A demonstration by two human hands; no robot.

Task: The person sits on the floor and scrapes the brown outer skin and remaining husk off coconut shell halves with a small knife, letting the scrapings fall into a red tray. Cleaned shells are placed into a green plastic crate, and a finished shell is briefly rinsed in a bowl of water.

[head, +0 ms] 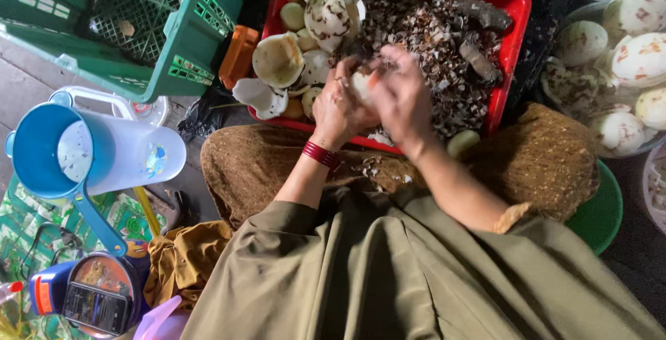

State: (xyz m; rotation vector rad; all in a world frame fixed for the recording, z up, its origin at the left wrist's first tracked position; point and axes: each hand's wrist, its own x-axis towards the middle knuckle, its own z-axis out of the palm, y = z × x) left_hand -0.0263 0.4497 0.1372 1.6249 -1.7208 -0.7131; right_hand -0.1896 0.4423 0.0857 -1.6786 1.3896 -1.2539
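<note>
A: Centre of the frame, both hands are up over the near edge of the red tray (517, 7). The left hand (338, 107) has its fingers curled snugly round a small pale peeled piece (361, 85).

B: And the right hand (402, 94) is pressed in against that same piece from the other side, fingers bent close over it. The picture blurs there, so I cannot tell whether it grips a tool.

A: Red bangles (320, 154) sit on the left wrist. Behind the hands, the tray carries a heap of brown-and-white shavings (444, 41) on its right half.

B: Its left half has pale rounded pieces stacked up, one big speckled one (329, 12) near the top.

A: Upper right of the frame, a bowl of speckled white rounds (628, 55). Upper left, a green crate (173, 48).

B: Left edge, a white jug with a blue scoop (52, 149) set in its mouth. Lower left, a phone (97, 307) lies on a round lid.
</note>
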